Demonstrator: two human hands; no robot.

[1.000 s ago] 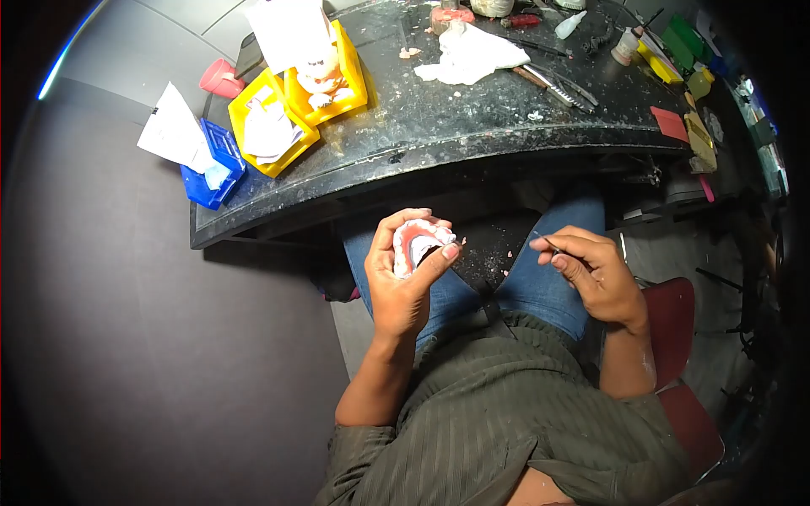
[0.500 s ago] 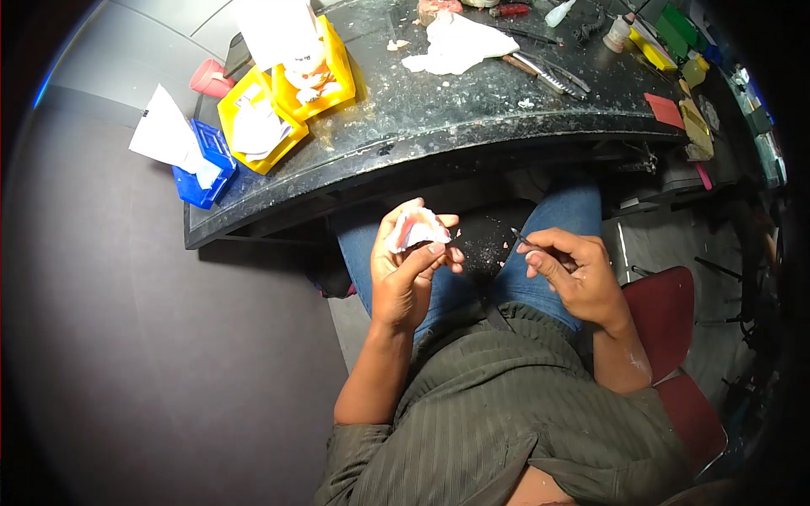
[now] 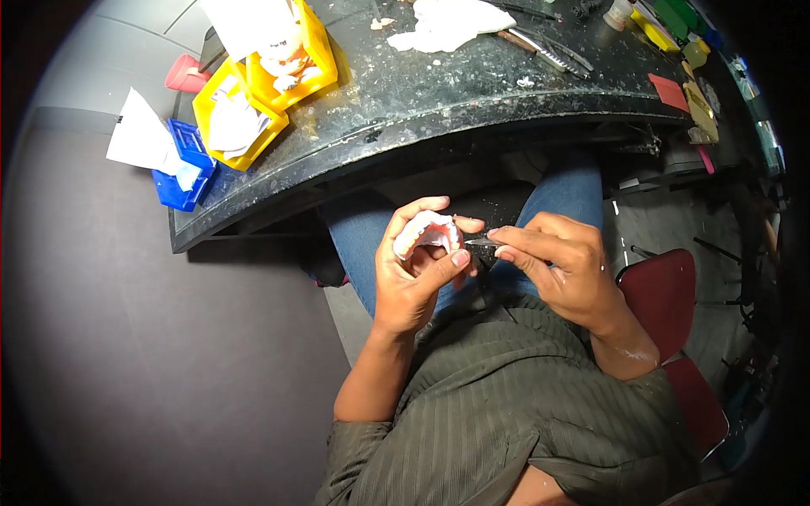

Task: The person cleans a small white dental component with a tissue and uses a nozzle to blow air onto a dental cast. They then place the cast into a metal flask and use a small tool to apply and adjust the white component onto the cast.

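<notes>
My left hand [image 3: 405, 287] holds a denture [image 3: 412, 234] above my lap, thumb on its near right end and fingers curled round behind it. The denture is horseshoe-shaped, pink and white, with a row of teeth along its left side. In my right hand [image 3: 567, 260], a slim pointed metal carving tool [image 3: 479, 242] is pinched between thumb and fingers. Its tip points left and reaches the denture's right end, close by my left fingertips. Most of the tool's handle is hidden inside my right hand.
A dark, stained workbench [image 3: 405, 93] curves ahead of my knees. On it stand yellow bins [image 3: 274, 126], a blue bin [image 3: 173, 198], a pink cup [image 3: 187, 74], a white cloth [image 3: 447, 25] and metal hand tools [image 3: 544, 52]. A red chair [image 3: 662, 304] is at my right.
My left hand has turned the denture so its teeth show. My right hand has moved left, bringing the tool tip to the denture. The view has shifted slightly.
</notes>
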